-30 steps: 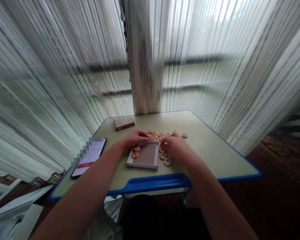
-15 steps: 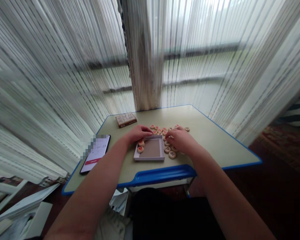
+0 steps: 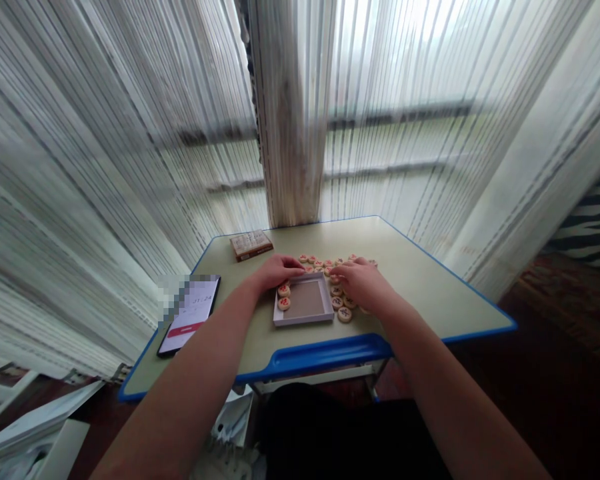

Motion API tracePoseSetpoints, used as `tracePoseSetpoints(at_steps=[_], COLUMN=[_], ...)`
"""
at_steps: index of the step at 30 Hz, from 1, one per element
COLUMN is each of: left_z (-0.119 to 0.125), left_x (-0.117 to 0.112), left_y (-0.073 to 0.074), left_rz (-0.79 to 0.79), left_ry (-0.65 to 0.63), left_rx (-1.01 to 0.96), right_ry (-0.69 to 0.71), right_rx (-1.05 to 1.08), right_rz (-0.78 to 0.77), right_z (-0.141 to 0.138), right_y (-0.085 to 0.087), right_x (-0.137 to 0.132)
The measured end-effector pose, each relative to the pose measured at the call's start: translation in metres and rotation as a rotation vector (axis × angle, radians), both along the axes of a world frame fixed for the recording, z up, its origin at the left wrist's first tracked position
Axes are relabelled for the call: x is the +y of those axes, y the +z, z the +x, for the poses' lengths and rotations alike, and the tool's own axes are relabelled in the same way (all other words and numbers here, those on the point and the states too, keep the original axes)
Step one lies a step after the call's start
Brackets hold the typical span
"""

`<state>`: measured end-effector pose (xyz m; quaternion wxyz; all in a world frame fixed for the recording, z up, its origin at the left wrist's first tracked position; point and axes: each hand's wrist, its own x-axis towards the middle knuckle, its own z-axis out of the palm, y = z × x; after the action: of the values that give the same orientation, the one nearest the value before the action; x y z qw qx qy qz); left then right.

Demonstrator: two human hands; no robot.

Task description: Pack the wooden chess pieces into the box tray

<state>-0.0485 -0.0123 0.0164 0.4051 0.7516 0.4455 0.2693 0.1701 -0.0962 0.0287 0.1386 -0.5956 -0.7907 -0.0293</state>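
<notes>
Curtains (image 3: pixel 195 87) hung beyond the desk (image 3: pixel 425 287). Just nearer than the left fingers (image 3: pixel 291 271), the squarish box (image 3: pixel 305 298) opened upward; discs (image 3: pixel 345 314) lay flat around the right fingers (image 3: pixel 345 270). Whether either held anything, I couldn't tell.

The pale round discs with red or dark characters (image 3: pixel 345 315) look like smooth, dull-finished wood. The shallow white square tray (image 3: pixel 304 320) looks like matt cardboard, its brown floor flat and unglossed. The cream tabletop (image 3: pixel 425 287) is smooth with a soft sheen, the blue moulded front trough (image 3: pixel 330 354) glossy plastic, the striped white curtains (image 3: pixel 130 120) sheer pleated cloth.
</notes>
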Motion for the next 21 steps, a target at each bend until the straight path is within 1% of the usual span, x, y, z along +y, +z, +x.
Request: tracePoseSetpoints(at_steps=[2,7,11,13,16,18,21], left_z=[-0.0002,-0.0018,-0.0024,-0.0023,-0.0021,-0.002,-0.0022], left_x=[0.0005,0.0014,0.0013,0.0008,-0.0002,-0.0007,-0.001], left_y=[0.0001,0.0007,0.0012,0.0019,0.003,0.0034,0.0036], left_rz=[0.004,-0.003,-0.021,-0.043,-0.06,-0.054,-0.031], left_ry=[-0.005,-0.005,-0.004,0.0,0.0,0.005,0.0], left_rx=[0.007,0.003,0.001,-0.005,-0.01,-0.006,0.009], right_ry=[0.015,-0.021,0.08,0.102,0.041,-0.006,-0.028], right_rx=[0.002,0.039,0.072,0.095,0.1,0.054,-0.02], right_rz=[-0.001,-0.022,-0.009,0.031,0.082,0.062,0.006], right_z=[0.0,0.0028,0.0042,0.0038,0.0023,0.0012,0.0002], right_y=[-0.0007,-0.0001,-0.0025,-0.0038,-0.0034,-0.0018,0.0006], right_x=[-0.0002,0.0005,0.0034,0.0038,0.0019,-0.0001,-0.0022])
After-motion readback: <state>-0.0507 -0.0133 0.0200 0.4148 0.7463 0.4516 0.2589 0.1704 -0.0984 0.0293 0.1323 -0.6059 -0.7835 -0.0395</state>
